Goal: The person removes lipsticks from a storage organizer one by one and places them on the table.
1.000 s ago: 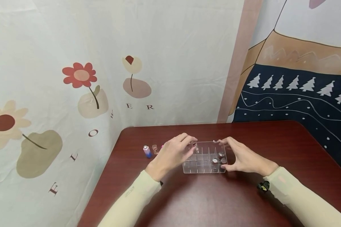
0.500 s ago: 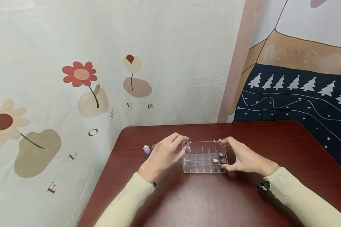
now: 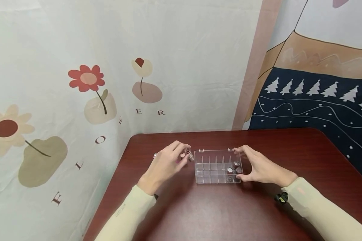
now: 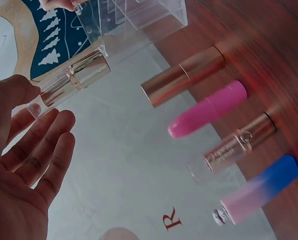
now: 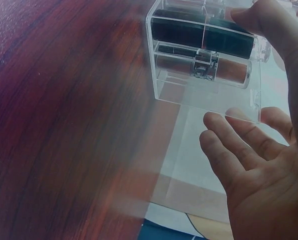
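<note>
Far left, it's printed flowers on the pale cloth (image 3: 184, 50), and then the red table (image 3: 199, 211) opens up! Next along stands a row mostly masked by the left hand (image 3: 166, 160), but the left wrist view picks it out from its middle to lower right: gold tube (image 4: 183, 76), pink tube (image 4: 208, 109), clear-capped tube (image 4: 230, 147), blue-and-pink tube (image 4: 261, 189), all on their ends. And here's that left hand, centre of the frame, thumb and finger pinched together on the clear end of the held tube (image 4: 74, 80), which tilts just beside the case's left wall (a delicate grip, this one, other fingers loose). On to the clear case (image 3: 203, 175), right of centre, three tubes (image 3: 230, 172) bunched at its right end. Finally the right hand (image 3: 260, 164), clamped on that end, thumb at the front, a finger at the back corner, dark tree cloth (image 3: 313, 103) filling the upper right behind it
</note>
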{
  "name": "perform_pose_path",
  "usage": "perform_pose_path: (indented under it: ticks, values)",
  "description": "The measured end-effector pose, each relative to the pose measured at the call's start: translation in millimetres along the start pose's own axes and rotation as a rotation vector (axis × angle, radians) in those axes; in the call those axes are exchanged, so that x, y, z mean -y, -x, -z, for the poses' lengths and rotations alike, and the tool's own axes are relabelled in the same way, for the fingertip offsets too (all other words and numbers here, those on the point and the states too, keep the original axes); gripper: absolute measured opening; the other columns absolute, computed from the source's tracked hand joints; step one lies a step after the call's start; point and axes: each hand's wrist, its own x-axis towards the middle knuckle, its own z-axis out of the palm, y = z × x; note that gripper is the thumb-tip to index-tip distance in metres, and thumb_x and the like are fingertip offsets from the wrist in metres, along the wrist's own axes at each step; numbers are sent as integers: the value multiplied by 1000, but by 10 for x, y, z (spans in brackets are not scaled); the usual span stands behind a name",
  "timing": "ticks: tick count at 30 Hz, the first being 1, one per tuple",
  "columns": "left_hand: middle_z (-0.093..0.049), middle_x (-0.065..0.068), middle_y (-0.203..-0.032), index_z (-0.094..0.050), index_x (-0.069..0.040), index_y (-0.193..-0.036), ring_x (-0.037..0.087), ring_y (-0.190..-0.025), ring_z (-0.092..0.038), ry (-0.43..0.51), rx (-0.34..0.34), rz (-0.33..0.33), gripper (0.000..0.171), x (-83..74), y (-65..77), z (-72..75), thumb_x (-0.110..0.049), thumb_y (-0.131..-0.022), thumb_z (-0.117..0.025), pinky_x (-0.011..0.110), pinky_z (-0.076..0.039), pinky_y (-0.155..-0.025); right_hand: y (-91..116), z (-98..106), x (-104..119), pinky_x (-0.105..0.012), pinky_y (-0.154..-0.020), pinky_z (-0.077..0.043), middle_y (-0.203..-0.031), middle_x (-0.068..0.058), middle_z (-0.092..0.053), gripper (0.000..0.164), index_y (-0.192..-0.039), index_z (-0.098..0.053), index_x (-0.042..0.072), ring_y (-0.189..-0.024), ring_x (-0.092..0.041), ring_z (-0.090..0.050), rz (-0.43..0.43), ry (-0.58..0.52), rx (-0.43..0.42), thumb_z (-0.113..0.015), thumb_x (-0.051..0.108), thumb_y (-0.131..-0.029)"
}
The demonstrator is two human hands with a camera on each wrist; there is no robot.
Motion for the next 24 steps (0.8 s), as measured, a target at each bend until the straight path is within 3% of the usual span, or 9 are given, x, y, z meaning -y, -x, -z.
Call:
perform_pose_path:
  ticks: [14,21,24]
  values:
    - [-80,0,-110,-80,-11,-122,11,-81,-72,-34,60,34,26,130,188,-6,-6,-99,-90,24,-59,-62,11,9,-9,-58,-110,-67,-150,-15,-70,90,-153,-55,8,-130,-33,-80,-38,0,19,-108,26,-83]
    - [-80,-5,-112,-80,-17,-122,11,-87,-77,-49,125,89,22,159,253,-24,-11,-102,-88,25,-40,-58,11,-2,-5,-57,-112,-67,-152,-16,-69,93,-155,-54,6,-132,-31,-79,-46,4,24,-108,24,-81]
    - [-80,-5,-111,-80,-17,-121,11,-87,-78,-54,141,94,23,170,272,-29,-11,-101,-89,26,-42,-60,14,-5,-8,-57,-111,-67,-151,-17,-69,93,-154,-54,6,-131,-32,-79,-43,-3,24,-108,23,-81]
